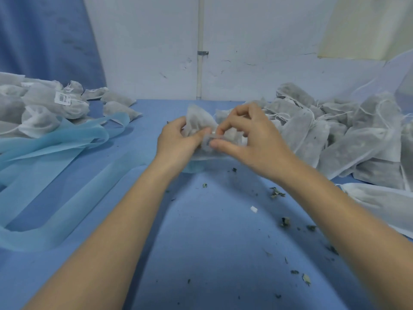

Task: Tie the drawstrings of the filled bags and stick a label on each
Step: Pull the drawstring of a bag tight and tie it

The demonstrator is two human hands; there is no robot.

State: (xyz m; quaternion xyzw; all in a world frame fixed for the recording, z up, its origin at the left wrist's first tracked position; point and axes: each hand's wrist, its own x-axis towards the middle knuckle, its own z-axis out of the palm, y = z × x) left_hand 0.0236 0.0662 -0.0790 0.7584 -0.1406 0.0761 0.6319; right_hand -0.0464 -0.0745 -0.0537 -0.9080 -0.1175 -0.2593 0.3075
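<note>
Far left: we're seeing a heap of tied bags lying on the worktop, one wearing a barcode label. Light-blue fabric strips are sprawling in front of that heap. Centre: we're holding one filled white mesh bag just above the worktop. Our left hand is gripping its gathered neck, fingers curled round the fabric. Our right hand is pinching a small pale piece at the neck between thumb and forefinger; we can't tell whether it's a label or bunched fabric. Dried leaf crumbs and a small white scrap are sitting near our right forearm. Far right: a pile of untied filled bags, drawstrings trailing loose.
</note>
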